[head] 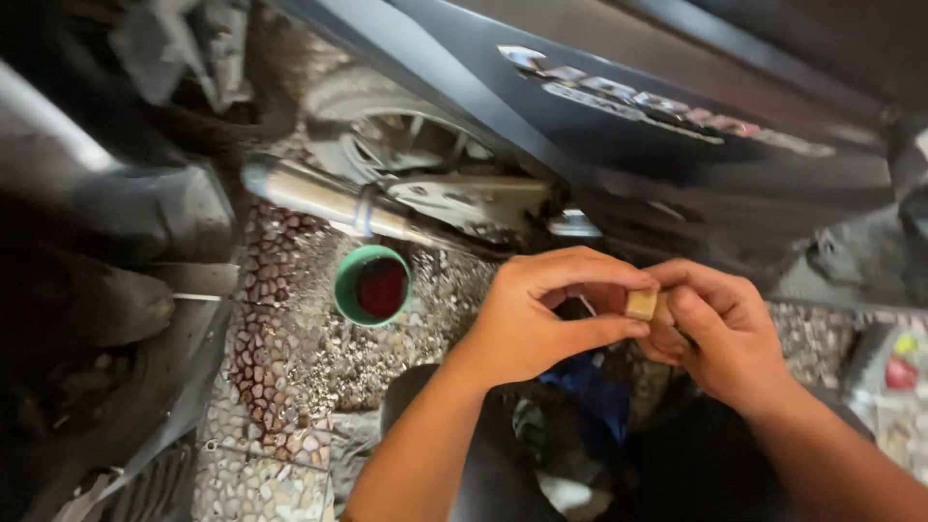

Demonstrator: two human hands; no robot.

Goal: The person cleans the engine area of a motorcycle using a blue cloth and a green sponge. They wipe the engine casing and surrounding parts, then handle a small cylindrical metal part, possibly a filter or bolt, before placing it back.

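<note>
One small tan block, roughly cube-shaped, sits pinched between two bare hands held close together over the person's lap. The left hand presses its thumb and curled fingers against the block's left side; its grip is narrow and closed on the block. The right hand meets it from the other side, fingertips touching the block's right face, its grip equally tight around the same piece. The two hands touch each other around the block.

Just below the grip lies one bunched dark blue cloth, partly hidden by the wrists. Up and to the left of the left hand stands one round green cup holding dark red liquid, resting on the pebbled floor. Just beyond the cup runs one silver exhaust pipe, and behind that one spoked wheel of a motorbike. Above both hands stretches the bike's dark body panel. Far right of the right hand, one blurred packet with red and yellow shows at the edge.
</note>
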